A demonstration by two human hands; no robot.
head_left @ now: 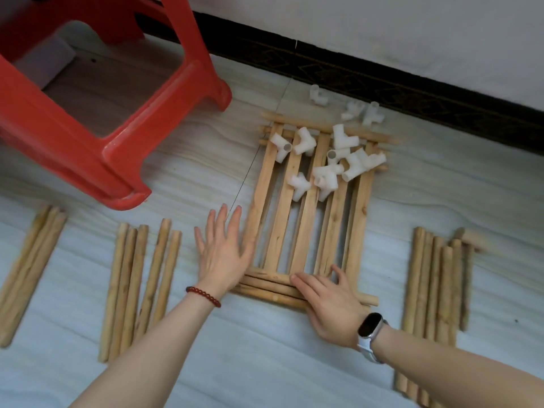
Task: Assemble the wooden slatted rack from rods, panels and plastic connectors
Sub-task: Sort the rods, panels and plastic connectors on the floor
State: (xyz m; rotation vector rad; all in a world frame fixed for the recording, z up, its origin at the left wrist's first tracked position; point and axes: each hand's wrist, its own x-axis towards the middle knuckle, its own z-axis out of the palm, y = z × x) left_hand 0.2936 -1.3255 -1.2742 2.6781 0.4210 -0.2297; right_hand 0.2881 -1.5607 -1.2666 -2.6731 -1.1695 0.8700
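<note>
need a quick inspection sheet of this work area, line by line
surface: pale wood-grain floor, work done on it
job's things: slatted panels stacked flat in the middle; white connectors heaped on their far end, three more on the floor beyond; rod groups at far left, left and right
clutter: red stool at upper left
grippers: left hand open, flat against the stack's left edge; right hand open, resting on the stack's near end rods
cables: nothing seen
surroundings: white wall with dark patterned skirting
</note>
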